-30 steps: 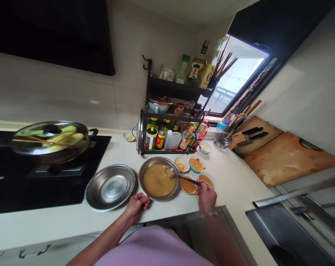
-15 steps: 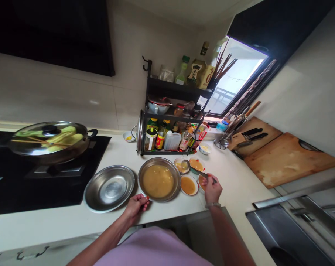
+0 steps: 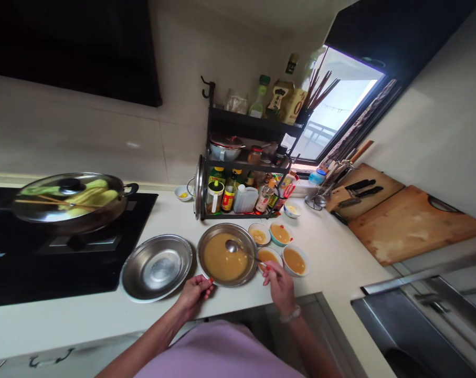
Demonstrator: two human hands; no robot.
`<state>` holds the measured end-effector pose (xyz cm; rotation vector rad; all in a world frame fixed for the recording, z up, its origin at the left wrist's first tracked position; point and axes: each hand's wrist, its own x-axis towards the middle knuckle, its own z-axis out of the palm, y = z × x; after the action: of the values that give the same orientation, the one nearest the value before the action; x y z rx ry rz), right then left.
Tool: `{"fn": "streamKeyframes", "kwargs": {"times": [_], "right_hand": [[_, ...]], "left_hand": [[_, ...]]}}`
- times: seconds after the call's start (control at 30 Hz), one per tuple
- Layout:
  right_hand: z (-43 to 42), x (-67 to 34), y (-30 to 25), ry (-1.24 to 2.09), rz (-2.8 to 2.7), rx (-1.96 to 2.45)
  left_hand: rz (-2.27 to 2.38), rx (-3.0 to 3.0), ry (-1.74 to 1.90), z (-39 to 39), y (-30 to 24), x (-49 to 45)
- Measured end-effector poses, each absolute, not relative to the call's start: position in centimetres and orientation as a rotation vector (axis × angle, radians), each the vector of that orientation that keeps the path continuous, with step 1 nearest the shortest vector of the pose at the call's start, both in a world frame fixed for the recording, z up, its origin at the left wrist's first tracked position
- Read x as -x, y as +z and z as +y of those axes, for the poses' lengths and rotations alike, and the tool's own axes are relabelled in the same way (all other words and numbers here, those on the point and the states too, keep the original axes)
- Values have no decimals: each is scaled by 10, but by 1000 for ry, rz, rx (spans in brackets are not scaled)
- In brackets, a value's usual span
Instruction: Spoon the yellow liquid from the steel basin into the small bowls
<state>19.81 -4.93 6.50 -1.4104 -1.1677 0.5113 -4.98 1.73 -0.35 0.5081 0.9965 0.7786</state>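
Ladle: the ladle (image 3: 232, 246) is now held over the soup in the steel basin (image 3: 249, 240); half a second ago its head was held above the back-left small bowl (image 3: 268, 231). Whether the soup is touched cannot be told.
Right hand: the right hand (image 3: 280, 287) has been brought left and nearer the body since then; its fingers are closed around the handle, which is slanted across the front-left small bowl (image 3: 280, 258). The front-right small bowl (image 3: 306, 268), partly covered before, is now uncovered.
Left hand: the same place is kept by the left hand (image 3: 196, 294), thumb and curled fingers pinched on the basin's near-left rim, forearm angled in from below.
Top-shelf writing: a large "0" can be read on a pale-yellow label (image 3: 295, 107); its characters are too small to be made out.
Lower-shelf labels: a red-and-yellow label (image 3: 228, 200) is borne by a dark bottle, its wording unreadable.
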Motion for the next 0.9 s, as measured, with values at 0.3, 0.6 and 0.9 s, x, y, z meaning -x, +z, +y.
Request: {"fn": "streamKeyframes", "kwargs": {"times": [0.3,0.6,0.9], "right_hand": [[-32,-187,50,523,-1196,1429],[-39,-207,39,553,-765,1459],[-42,-208,52,563,-519,1393]], "left_hand": [[997,-526,778,17,-2,50],[988,-518,782,17,-3,50],[999,-519,782,17,-4,50]]}}
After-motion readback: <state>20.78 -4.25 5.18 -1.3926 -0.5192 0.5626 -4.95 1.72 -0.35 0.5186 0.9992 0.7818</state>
